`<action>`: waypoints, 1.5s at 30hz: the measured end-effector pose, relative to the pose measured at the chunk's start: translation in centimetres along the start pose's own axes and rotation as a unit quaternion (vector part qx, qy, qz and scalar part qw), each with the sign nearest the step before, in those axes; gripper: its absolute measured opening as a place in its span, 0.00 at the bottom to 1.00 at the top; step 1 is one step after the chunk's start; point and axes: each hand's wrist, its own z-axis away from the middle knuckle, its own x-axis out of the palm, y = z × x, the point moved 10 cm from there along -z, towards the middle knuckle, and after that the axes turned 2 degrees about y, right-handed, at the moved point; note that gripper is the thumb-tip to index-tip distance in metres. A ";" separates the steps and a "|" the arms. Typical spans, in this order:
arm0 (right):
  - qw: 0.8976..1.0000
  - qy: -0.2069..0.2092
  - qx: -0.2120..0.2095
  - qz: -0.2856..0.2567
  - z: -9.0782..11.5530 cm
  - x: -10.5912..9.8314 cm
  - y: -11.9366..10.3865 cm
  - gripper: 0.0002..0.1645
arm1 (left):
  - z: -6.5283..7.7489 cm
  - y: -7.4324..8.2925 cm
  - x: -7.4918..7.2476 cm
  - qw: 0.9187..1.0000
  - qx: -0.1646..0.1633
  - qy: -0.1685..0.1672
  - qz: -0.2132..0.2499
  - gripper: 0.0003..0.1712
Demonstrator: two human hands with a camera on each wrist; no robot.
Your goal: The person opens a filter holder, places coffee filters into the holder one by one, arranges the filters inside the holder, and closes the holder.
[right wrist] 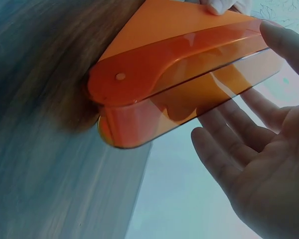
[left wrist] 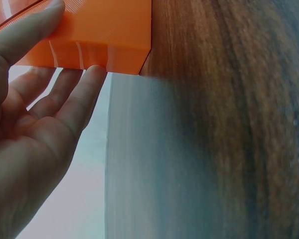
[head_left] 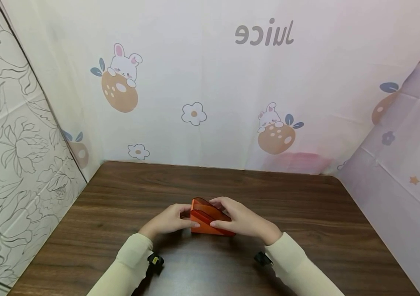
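Note:
An orange wedge-shaped box (head_left: 207, 229) with a see-through orange cover (right wrist: 189, 67) stands on the wooden table in the head view, its tall end toward the left. The left hand (head_left: 169, 220) holds that tall end, thumb on the near face and fingertips against the end wall, as the left wrist view shows. From the other side the right hand (head_left: 246, 220) grips the sloping cover, its thumb at the near edge and its fingers along the far side. A small round pivot shows at the low corner of the cover in the right wrist view.
The dark wood-grain table (head_left: 139, 176) reaches back to a pale curtain (head_left: 195, 82) printed with rabbits, fruit and flowers. More patterned sheets hang at the left and right sides. Small black devices (head_left: 155, 260) sit at both wrists.

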 end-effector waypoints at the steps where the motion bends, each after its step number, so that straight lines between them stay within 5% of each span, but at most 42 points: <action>1: 1.000 0.001 0.001 -0.002 0.2 -0.1 0.1 0.40 | 0.0 0.0 0.0 1.000 -0.001 0.000 0.001 0.18; 45: 0.999 -0.002 0.044 0.003 4.9 -1.0 3.8 0.42 | 0.4 0.3 -0.2 0.999 0.005 0.004 -0.035 0.21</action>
